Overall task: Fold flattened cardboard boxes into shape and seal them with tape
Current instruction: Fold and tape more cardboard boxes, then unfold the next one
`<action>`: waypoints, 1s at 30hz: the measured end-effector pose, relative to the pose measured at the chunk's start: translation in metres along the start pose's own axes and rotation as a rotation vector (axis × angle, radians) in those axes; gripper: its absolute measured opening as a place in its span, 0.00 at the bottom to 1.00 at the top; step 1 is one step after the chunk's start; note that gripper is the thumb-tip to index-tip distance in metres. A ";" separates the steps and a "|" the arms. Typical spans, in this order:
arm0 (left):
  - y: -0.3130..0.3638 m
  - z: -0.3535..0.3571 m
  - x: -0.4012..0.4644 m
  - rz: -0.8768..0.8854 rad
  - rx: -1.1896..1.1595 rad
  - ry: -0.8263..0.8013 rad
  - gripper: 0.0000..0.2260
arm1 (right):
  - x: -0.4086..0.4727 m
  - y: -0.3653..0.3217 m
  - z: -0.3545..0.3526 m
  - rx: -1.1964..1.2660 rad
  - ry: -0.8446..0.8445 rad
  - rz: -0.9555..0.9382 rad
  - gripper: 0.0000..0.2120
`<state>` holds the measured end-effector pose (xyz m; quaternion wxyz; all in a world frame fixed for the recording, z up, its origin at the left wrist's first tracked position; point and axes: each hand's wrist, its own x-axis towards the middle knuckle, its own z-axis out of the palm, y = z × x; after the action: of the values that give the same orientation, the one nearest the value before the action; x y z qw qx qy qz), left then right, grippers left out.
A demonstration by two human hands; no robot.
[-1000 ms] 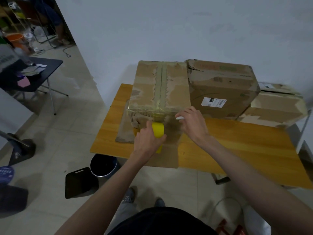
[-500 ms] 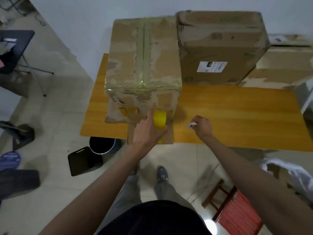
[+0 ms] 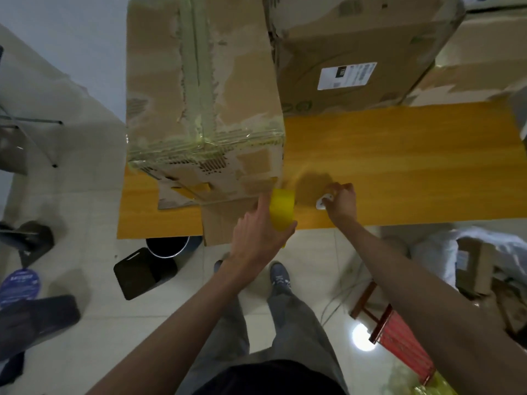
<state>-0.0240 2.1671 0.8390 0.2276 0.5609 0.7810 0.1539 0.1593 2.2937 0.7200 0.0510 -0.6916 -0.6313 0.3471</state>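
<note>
A worn, taped cardboard box stands on the left part of the wooden table, on top of a flattened piece of cardboard that juts over the front edge. My left hand holds a yellow roll of tape just in front of the box's near right corner. My right hand is on the tabletop to the right of the roll, its fingers curled round a small white object.
Two more cardboard boxes stand at the back right of the table. Below the table's front edge are a dark bin, a black lid and my feet. A red stool stands on the floor at right.
My right hand left the box's front face and dropped to the tabletop on the right with the white object. My left hand stays on the tape roll. The view tilted down and closer.
</note>
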 end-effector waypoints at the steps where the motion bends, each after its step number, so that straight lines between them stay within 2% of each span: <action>1: 0.002 0.001 0.000 0.016 -0.004 -0.007 0.32 | -0.010 -0.006 -0.005 0.086 0.040 -0.014 0.10; 2: 0.005 0.002 0.000 0.035 -0.016 -0.020 0.32 | -0.022 -0.012 -0.010 0.202 0.062 -0.021 0.10; 3: 0.009 0.002 0.000 0.051 -0.031 -0.035 0.32 | -0.039 -0.019 -0.016 0.336 0.057 -0.002 0.14; 6: 0.024 0.001 0.001 0.095 -0.111 -0.071 0.31 | -0.089 -0.036 -0.037 0.817 -0.109 0.169 0.23; 9: 0.037 0.002 -0.002 0.148 -0.187 -0.129 0.31 | -0.118 -0.041 -0.055 1.014 -0.252 0.157 0.21; 12: 0.047 0.004 -0.007 0.175 -0.194 -0.184 0.32 | -0.132 -0.043 -0.069 1.153 -0.251 0.125 0.18; 14: 0.048 0.002 -0.009 0.204 -0.215 -0.234 0.31 | -0.140 -0.041 -0.073 1.205 -0.244 0.109 0.14; 16: 0.044 -0.007 -0.008 0.291 -0.280 -0.273 0.25 | -0.147 -0.039 -0.076 1.209 -0.217 0.093 0.14; 19: 0.039 -0.027 0.004 0.457 -0.263 -0.195 0.16 | -0.156 -0.036 -0.080 1.142 -0.133 0.073 0.15; 21: 0.043 -0.039 0.017 0.521 -0.175 -0.185 0.18 | -0.162 -0.037 -0.081 1.107 -0.116 0.042 0.17; 25: 0.061 -0.056 0.033 0.649 -0.005 -0.276 0.22 | -0.173 -0.042 -0.083 1.067 -0.087 -0.030 0.16; 30: 0.070 -0.067 0.032 0.659 0.032 -0.235 0.17 | -0.181 -0.049 -0.088 1.054 -0.086 -0.103 0.09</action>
<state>-0.0116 2.2206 0.9245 0.2451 0.8003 0.5287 0.1410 0.1729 2.1708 0.8865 0.3827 -0.5253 -0.4059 0.6425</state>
